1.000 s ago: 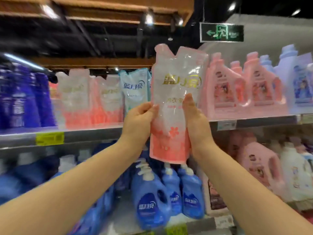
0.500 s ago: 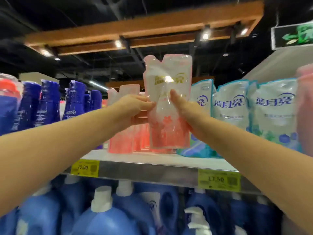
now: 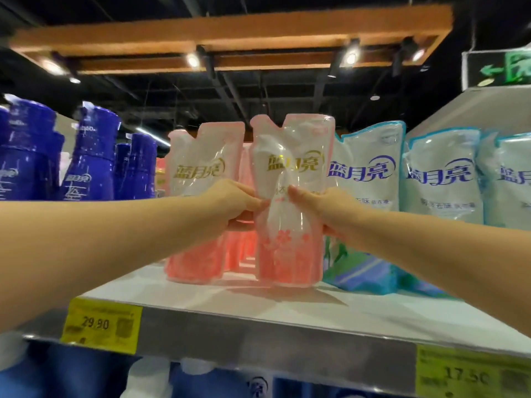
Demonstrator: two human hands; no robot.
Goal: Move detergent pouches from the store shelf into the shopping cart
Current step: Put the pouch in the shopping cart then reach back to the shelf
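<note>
Person, head view: two arms, bare throughout.
Left hand (image 3: 235,203) and right hand (image 3: 326,211) bare; left forearm (image 3: 115,239) and right forearm (image 3: 431,248) uncovered from wrist to frame edge; nail detail too blurred to note.

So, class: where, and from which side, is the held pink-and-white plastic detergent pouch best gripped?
Pinch the pink-and-white plastic detergent pouch at mid-height from the front, left hand and right hand on opposite side edges: its crinkled upper film would likely fold; pouches behind it block the back.

The left hand (image 3: 235,202) and right hand (image 3: 321,208) grip a pink pouch (image 3: 290,254) upright on a shelf (image 3: 258,320). A second pouch (image 3: 198,168) stands at its 9 o'clock, teal pouches (image 3: 365,173) at 3, blue bottles (image 3: 94,156) farther at 9.
</note>
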